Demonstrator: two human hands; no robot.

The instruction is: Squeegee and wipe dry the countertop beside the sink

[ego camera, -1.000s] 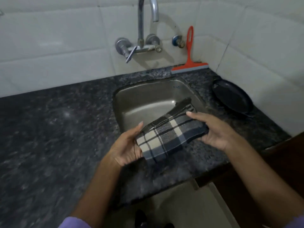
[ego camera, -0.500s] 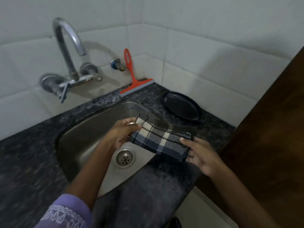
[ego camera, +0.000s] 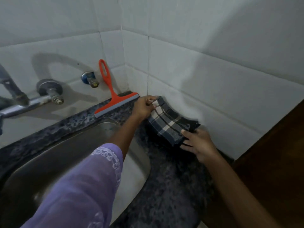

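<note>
A folded plaid cloth [ego camera: 169,124] in dark blue, black and cream is held over the dark speckled countertop [ego camera: 174,183] to the right of the steel sink [ego camera: 79,155], close to the tiled side wall. My left hand [ego camera: 144,106] grips its far end near the corner. My right hand [ego camera: 199,143] holds its near end. An orange squeegee [ego camera: 113,98] leans against the back wall, blade on the counter, just left of my left hand. The black pan that stood here is hidden behind the cloth and hands.
A metal tap [ego camera: 32,99] and a small blue valve [ego camera: 89,79] stick out of the white tiled back wall [ego camera: 65,46]. A brown wooden panel [ego camera: 279,162] borders the counter on the right. The side wall [ego camera: 222,79] is right behind the cloth.
Both hands have carried the cloth from over the sink to the right, up to the counter corner by the side wall. The view has turned right and the pan is no longer visible.
</note>
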